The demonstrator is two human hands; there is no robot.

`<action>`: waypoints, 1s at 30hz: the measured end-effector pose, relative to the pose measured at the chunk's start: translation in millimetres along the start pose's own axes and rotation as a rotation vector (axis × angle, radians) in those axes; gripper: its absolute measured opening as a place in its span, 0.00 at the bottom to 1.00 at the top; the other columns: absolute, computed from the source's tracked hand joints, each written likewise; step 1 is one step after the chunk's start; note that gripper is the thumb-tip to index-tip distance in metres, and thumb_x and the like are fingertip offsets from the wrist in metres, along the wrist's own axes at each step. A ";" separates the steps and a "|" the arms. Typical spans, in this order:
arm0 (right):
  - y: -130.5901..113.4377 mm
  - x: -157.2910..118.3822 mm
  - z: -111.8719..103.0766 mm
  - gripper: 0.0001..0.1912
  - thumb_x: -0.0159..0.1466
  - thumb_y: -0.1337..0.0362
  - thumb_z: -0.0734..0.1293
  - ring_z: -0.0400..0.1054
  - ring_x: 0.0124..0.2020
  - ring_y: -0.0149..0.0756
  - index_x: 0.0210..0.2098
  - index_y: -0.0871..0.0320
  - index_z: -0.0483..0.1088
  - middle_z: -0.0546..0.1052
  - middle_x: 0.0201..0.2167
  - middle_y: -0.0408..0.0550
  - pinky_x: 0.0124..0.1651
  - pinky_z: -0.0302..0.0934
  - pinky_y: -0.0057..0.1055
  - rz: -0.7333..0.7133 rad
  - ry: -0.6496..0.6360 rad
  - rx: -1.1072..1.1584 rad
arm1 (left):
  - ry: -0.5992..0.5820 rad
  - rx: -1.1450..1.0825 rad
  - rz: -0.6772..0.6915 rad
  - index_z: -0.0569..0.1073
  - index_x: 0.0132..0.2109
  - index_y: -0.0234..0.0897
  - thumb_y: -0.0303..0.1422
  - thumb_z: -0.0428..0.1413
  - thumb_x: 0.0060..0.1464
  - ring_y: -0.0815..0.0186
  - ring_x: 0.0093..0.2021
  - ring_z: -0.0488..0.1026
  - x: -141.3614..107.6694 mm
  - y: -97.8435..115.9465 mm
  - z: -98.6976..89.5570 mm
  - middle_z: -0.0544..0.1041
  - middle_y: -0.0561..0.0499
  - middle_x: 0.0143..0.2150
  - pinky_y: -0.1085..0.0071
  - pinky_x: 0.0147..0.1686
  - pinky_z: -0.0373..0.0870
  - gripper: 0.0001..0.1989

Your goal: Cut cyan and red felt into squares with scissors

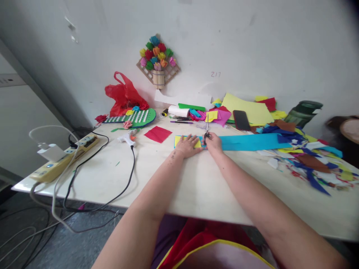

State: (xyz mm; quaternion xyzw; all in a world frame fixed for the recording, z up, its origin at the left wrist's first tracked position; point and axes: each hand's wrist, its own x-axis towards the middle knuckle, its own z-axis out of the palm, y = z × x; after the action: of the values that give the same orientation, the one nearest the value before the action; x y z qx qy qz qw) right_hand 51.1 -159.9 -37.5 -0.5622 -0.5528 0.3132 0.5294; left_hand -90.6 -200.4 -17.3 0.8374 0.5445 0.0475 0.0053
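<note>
A long blue paper strip [246,142] lies across the table, with a small yellow paper piece [181,142] on its left end. My left hand [188,145] presses flat on the yellow piece, fingers spread. Just to its right, my right hand [212,142] is closed round the dark handles of a pair of scissors [207,129], whose blades point away from me toward the wall. The right hand rests over the blue strip. Left of my hands lies a red paper square [157,134].
A glue gun [127,139] with a black cord sits at left, near a power strip [64,158]. Paper scraps [311,160] are heaped at right beside a green bottle [303,114]. A phone [241,120] lies behind the strip. A red plastic bag [126,93] stands by the wall.
</note>
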 end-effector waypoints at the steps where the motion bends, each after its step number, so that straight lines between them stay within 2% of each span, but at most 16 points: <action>1: 1.6 0.8 0.0 0.17 0.54 0.61 0.62 0.70 0.21 0.31 0.43 0.60 0.69 0.74 0.23 0.44 0.16 0.58 0.20 -0.008 0.009 -0.024 | -0.002 0.000 0.001 0.51 0.64 0.42 0.58 0.29 0.53 0.59 0.66 0.41 -0.2 0.2 -0.3 0.47 0.52 0.67 0.52 0.62 0.37 0.39; 11: 5.8 3.6 0.5 0.18 0.55 0.59 0.63 0.70 0.20 0.32 0.43 0.60 0.69 0.75 0.24 0.46 0.20 0.63 0.24 -0.009 0.055 -0.110 | 0.007 -0.010 0.006 0.52 0.64 0.39 0.57 0.30 0.53 0.59 0.66 0.41 -0.6 1.0 -0.6 0.48 0.51 0.67 0.51 0.62 0.36 0.39; 16: 5.5 3.4 0.3 0.17 0.55 0.59 0.62 0.70 0.20 0.32 0.42 0.59 0.70 0.75 0.24 0.45 0.19 0.62 0.24 -0.009 0.044 -0.108 | 0.006 -0.011 0.003 0.52 0.64 0.41 0.57 0.30 0.53 0.59 0.66 0.41 -0.7 1.0 0.1 0.48 0.51 0.67 0.51 0.62 0.36 0.39; 22: 1.4 0.2 -0.6 0.16 0.55 0.62 0.62 0.71 0.22 0.32 0.41 0.59 0.70 0.75 0.23 0.44 0.24 0.64 0.25 -0.023 0.028 -0.118 | 0.015 -0.012 0.003 0.52 0.64 0.40 0.58 0.30 0.53 0.59 0.66 0.42 0.1 0.6 1.2 0.49 0.51 0.67 0.50 0.61 0.36 0.39; 30: -5.4 -4.4 -2.5 0.16 0.54 0.61 0.62 0.72 0.23 0.32 0.41 0.59 0.71 0.76 0.23 0.44 0.24 0.64 0.25 -0.015 0.016 -0.135 | 0.011 -0.012 0.006 0.52 0.64 0.40 0.57 0.30 0.53 0.59 0.66 0.42 -0.1 0.2 0.9 0.48 0.51 0.67 0.49 0.61 0.35 0.39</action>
State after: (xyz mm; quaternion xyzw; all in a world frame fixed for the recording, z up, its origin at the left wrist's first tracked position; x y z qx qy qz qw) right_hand 51.0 -165.6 -32.8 -0.5949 -0.5727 0.2669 0.4969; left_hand -90.4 -200.6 -18.2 0.8387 0.5418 0.0554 0.0071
